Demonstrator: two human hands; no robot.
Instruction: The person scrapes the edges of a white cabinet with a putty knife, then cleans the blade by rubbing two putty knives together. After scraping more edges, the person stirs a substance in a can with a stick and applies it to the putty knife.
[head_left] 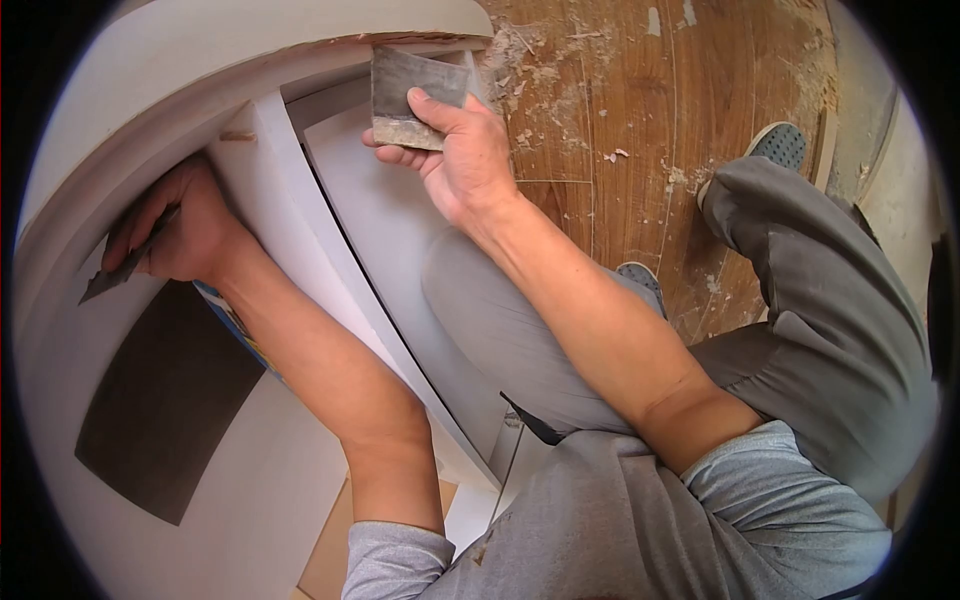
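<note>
My left hand (185, 225) reaches under the curved white panel and is closed on a thin, dark piece of sandpaper (128, 268), whose edge sticks out past the fingers. Part of that hand lies in shadow. Held up near the panel's rim, my right hand (455, 150) pinches a worn grey piece of sandpaper (412, 85) with a pale, dusty lower edge, thumb on its face. Below the left hand, a larger dark sheet (165, 400) lies on the white surface. Something blue and printed shows partly behind the left forearm.
The curved white panel (200, 60) runs along the top left, its rim chipped near the right end. A white upright divider (330, 220) stands between my arms. Paint flakes and dust litter the wooden floor (560, 130). My legs are bent at the right.
</note>
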